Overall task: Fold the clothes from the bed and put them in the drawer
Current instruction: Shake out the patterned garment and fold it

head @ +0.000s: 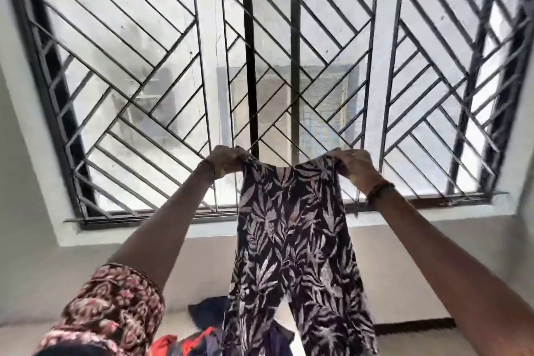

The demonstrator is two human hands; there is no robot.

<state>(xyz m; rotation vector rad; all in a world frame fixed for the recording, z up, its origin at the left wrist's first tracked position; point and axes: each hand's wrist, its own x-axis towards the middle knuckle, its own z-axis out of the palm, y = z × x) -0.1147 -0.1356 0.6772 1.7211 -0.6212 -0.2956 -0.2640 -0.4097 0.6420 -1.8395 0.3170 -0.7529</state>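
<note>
I hold up a pair of dark trousers with a pale leaf print point(291, 240) by the waistband, in front of the window. My left hand point(224, 160) grips the waistband's left corner and my right hand point(354, 165) grips its right corner. The two legs hang straight down and reach the bottom edge of the view. Below them lies a heap of other clothes: a dark blue piece point(208, 311) and a red-orange piece point(185, 342). The bed itself is mostly hidden, and no drawer is in view.
A large window with a black metal grille point(161, 72) fills the wall ahead, above a white sill point(144, 233). Beige wall point(404, 263) runs under the sill. My patterned sleeve point(115, 303) shows at lower left.
</note>
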